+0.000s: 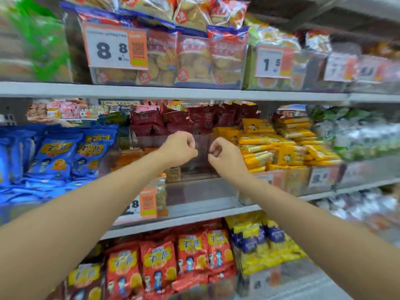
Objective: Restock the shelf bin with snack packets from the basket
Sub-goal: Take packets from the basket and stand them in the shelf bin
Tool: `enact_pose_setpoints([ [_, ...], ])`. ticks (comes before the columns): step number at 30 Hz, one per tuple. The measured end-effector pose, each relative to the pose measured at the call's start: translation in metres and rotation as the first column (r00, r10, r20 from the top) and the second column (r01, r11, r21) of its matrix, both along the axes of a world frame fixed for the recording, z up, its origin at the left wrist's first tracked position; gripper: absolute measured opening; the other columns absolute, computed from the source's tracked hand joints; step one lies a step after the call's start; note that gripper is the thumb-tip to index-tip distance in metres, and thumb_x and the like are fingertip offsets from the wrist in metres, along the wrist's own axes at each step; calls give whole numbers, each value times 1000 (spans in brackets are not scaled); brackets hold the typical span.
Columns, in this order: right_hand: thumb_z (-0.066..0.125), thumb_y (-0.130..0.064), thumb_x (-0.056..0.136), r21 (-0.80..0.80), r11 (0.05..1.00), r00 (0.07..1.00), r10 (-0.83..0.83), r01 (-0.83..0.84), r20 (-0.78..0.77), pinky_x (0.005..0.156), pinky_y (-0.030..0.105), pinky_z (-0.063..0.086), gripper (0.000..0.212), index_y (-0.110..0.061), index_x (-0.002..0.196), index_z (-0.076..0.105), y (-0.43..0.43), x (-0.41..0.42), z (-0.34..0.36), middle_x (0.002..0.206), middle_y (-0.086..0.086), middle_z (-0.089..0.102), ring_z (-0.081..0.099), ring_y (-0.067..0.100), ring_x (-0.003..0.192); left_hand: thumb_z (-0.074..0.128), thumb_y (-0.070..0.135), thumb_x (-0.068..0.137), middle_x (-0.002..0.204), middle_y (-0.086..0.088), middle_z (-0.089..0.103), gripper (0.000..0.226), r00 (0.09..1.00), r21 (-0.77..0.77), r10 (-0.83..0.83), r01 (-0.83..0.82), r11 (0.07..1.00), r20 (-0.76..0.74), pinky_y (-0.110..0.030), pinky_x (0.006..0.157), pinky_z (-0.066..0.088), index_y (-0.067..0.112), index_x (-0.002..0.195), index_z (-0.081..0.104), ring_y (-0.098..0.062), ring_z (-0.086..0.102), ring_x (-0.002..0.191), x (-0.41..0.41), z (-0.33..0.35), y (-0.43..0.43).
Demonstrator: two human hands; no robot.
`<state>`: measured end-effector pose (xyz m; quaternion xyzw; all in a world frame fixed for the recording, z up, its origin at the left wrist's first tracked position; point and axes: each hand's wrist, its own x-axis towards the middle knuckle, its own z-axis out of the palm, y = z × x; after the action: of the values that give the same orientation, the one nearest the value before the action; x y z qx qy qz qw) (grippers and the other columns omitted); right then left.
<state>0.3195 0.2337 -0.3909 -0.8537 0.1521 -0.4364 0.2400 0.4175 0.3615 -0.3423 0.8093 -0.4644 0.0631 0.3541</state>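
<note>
A clear plastic shelf bin (201, 191) sits on the middle shelf, mostly bare inside, with a few small orange-brown packets (173, 174) at its left. Dark red snack packets (194, 120) are piled at the back behind it. My left hand (179, 148) and right hand (225, 154) reach over the bin side by side, almost touching. The fingers of both are curled in with the thumbs against them, and I see no packet in either. The basket is out of view.
Blue packets (56, 154) fill the bin to the left and yellow packets (281, 144) the bin to the right. Biscuit bags (194, 61) stand behind price tags on the shelf above. Red bags (160, 263) and yellow-blue bags (266, 245) fill the shelf below.
</note>
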Motion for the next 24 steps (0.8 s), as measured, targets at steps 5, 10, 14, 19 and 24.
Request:
enact_pose_setpoints([
  [5,64,-5,81,36,999,997,-23,26,-79,64,30,41,10,-11,82,57,-3,-97,-53,75,0,58,50,13,66,66,8,79,56,5,47,30,984,140,-164,172,975,-69,-22,49,34,17,60,46,-8,43,51,-78,-46,-16],
  [10,70,-7,78,143,981,964,-93,131,-250,65,27,40,12,-12,84,61,-21,-181,-133,76,-4,59,49,8,63,69,14,79,51,3,44,34,954,290,-229,278,916,-192,-22,44,31,17,53,47,-8,40,47,-146,-128,-53],
  [14,71,-1,76,272,936,921,-113,225,-372,58,11,37,14,-12,83,65,-32,-243,-206,75,-3,61,50,0,59,70,20,82,50,2,42,39,913,394,-289,387,833,-287,-24,45,29,18,52,46,-12,39,52,-198,-206,-86],
  [19,67,0,74,431,811,826,-108,395,-553,59,10,39,18,-15,84,66,-41,-313,-310,82,4,68,54,10,64,67,20,83,53,0,38,39,866,484,-283,471,737,-412,-26,44,24,16,54,42,-11,33,50,-251,-306,-110],
  [24,63,4,83,503,667,686,-17,550,-728,66,9,40,19,4,102,66,-34,-371,-407,83,5,61,56,-3,70,68,19,83,40,1,32,48,771,499,-199,562,660,-605,-28,50,24,17,48,36,-19,32,46,-276,-391,-121],
])
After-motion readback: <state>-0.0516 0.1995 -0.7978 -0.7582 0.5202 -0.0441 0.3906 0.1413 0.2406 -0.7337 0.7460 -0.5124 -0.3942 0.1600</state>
